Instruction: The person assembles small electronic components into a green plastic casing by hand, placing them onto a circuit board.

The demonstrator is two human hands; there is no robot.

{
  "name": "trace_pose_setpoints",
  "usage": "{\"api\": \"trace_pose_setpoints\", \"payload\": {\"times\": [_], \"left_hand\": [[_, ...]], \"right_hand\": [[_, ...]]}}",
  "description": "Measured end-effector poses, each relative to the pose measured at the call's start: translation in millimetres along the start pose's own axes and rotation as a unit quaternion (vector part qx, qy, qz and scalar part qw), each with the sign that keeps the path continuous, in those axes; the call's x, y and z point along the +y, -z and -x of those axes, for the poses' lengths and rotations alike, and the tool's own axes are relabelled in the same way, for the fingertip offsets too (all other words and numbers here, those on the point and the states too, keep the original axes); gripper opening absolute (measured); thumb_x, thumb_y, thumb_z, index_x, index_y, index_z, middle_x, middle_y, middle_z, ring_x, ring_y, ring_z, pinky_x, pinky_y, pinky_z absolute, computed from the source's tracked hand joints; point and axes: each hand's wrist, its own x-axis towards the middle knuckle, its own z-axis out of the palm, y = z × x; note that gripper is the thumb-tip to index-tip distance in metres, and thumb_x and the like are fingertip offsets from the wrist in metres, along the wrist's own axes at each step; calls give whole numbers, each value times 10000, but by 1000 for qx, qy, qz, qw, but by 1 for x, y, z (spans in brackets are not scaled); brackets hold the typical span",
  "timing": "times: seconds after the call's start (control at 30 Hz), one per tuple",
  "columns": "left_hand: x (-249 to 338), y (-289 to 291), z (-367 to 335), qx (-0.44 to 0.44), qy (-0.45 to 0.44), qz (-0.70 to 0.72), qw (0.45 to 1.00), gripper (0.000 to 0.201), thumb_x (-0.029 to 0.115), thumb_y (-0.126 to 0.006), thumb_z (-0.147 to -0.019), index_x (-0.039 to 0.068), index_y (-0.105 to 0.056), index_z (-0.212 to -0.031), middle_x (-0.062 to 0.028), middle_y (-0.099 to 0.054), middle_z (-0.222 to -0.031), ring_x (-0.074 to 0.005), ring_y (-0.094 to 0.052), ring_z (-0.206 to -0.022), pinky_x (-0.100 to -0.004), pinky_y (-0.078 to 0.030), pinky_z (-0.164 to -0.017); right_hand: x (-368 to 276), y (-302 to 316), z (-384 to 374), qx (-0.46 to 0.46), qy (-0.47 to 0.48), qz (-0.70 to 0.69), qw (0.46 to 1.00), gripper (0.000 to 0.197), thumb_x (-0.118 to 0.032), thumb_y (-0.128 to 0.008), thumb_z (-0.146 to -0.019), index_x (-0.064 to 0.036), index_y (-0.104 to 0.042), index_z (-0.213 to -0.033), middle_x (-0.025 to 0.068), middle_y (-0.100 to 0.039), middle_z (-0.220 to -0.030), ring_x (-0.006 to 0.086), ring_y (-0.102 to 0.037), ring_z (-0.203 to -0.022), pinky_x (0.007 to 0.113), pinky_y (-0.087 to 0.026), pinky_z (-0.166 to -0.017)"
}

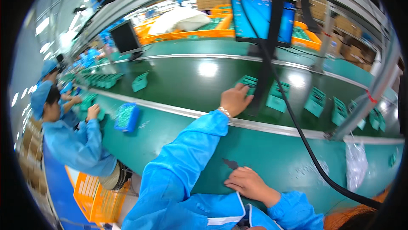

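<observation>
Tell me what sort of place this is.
Most likely a factory assembly line. A long green conveyor belt carries rows of small teal holders, workers in blue smocks and caps sit along it, and a monitor hangs overhead. The left hand reaches onto the belt.

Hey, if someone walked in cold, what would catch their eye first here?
Probably the person's left hand stretched onto the glossy dark green conveyor belt, touching a small teal plastic tray. Next, the lit blue monitor above the belt, and a co-worker in a blue smock at left.

Blue screen (261, 17) overhead; dark monitor (125, 37) left.
</observation>
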Motion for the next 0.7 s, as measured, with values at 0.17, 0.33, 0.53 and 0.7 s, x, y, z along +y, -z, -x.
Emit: {"api": "trace_pose_setpoints", "payload": {"times": [0.17,0.33,0.53,0.7], "left_hand": [[-86,37,4,-31,61,-100,993,365,335,-712,-892,139,-677,-1198,-67,-663,-1192,-314,-658,-1100,-471,-578,-831],[-234,91,34,-62,258,-267,927,485,351,-734,-872,125,-644,-1291,-87,-553,-1414,-312,-613,-1174,-448,-578,-913],[-341,141,70,-82,416,-352,834,625,369,-722,-887,111,-546,-1428,-82,-409,-1564,-326,-622,-1188,-453,-569,-942],[-397,161,89,-38,459,-305,833,708,414,-691,-908,114,-464,-1508,-139,-389,-1588,-345,-639,-1203,-485,-544,-988]], "right_hand": [[-5,4,-2,-18,-38,-27,999,85,-156,-768,-855,-130,-766,-936,15,-670,-897,240,-622,-888,377,-455,-766],[-4,3,-5,-40,-56,-22,997,105,-146,-783,-831,-144,-771,-935,10,-672,-886,238,-625,-849,368,-456,-742],[12,-12,8,-2,-38,-41,998,93,-110,-742,-786,-94,-766,-875,104,-705,-835,339,-649,-832,453,-478,-707],[8,-7,2,-115,-128,-36,984,175,-292,-733,-837,-118,-747,-831,89,-695,-868,321,-625,-818,477,-458,-700]]}}
